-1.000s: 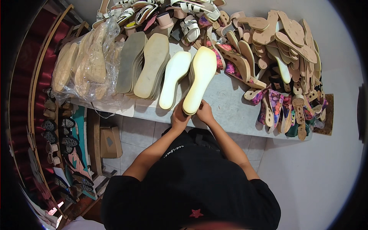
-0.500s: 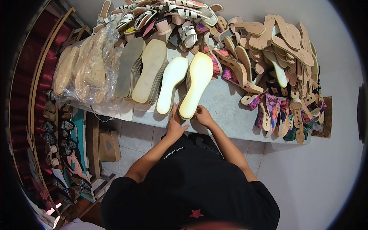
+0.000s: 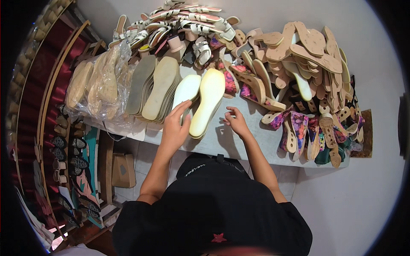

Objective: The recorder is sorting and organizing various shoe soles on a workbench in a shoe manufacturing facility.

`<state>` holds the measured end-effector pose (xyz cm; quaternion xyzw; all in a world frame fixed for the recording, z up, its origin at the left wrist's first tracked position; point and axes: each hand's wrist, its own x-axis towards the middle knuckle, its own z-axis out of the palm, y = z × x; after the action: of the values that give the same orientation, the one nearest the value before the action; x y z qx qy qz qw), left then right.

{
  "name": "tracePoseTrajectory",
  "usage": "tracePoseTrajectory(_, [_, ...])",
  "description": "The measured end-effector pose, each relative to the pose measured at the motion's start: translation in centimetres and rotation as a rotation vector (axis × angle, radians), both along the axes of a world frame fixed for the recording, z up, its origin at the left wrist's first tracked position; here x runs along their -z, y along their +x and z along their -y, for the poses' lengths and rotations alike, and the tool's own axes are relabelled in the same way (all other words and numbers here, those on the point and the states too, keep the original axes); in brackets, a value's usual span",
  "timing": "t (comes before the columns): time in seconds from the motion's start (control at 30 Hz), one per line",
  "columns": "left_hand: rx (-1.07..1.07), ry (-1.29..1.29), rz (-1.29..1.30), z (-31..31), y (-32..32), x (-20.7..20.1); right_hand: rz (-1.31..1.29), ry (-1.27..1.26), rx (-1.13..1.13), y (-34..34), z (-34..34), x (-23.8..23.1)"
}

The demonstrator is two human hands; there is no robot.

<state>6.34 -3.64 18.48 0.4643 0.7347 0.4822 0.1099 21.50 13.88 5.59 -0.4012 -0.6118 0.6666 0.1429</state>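
Note:
Four stacks of shoe soles lie side by side along the table: a grey stack (image 3: 141, 87), a beige stack (image 3: 161, 85), a white stack (image 3: 187, 87) and a pale yellow stack (image 3: 209, 96) at the right. My left hand (image 3: 174, 128) is over the near end of the white stack, fingers apart and covering part of it. Whether its fingertips touch the soles I cannot tell. To the right of the pale yellow stack, my right hand (image 3: 236, 123) hovers above the table with its fingers loosely spread and nothing in them.
Cork wedge soles in clear plastic (image 3: 102, 85) lie at the left. White strappy sandals (image 3: 188, 19) are heaped at the back. Tan insoles (image 3: 316, 55) pile up at the right, above floral wedges (image 3: 299, 128). A shoe rack (image 3: 77, 158) and cardboard box (image 3: 123, 170) stand lower left.
Both hands have left the near end of the pale yellow stack. The left moved up and left over the white stack; the right moved away to the right. The whole view has shifted slightly.

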Motion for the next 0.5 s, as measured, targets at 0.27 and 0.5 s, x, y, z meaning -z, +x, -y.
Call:
tracePoseTrajectory(0.27, [0.2,0.134,-0.037,-8.9,6.1,-1.6,-0.15,0.211,0.053,2.8,-4.3,-4.4])
tracePoseTrajectory(0.5, [0.281,0.168,-0.128,-17.7,7.6,-2.0,-0.224,0.758,0.293,6.6,-11.7,-8.5])
